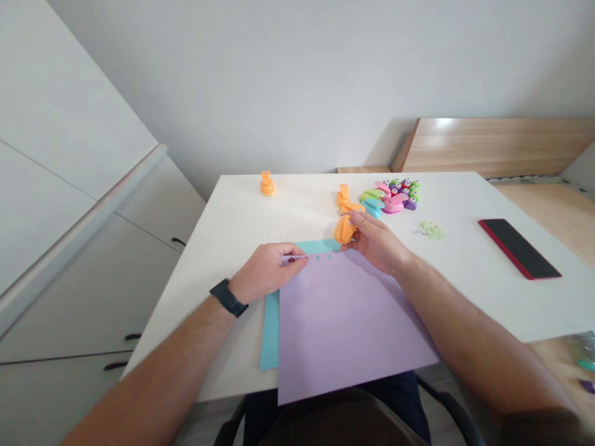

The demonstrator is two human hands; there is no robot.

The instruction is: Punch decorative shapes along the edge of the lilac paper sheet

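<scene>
White table (242, 217) before you | your left hand (264, 269) pinches the purple sheet (348, 322) near its far-left corner | your right hand (379, 241) grips an orange punch (344, 230) at the far edge, perhaps touching

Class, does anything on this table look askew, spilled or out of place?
Slightly. The purple sheet is out of line with the blue sheet and overhangs the near edge of the table. One orange punch stands apart from the clustered punches, and pale green bits lie loose at right.

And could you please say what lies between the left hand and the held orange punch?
The head view shows two cutouts in the purple sheet, and teal paper.
</scene>
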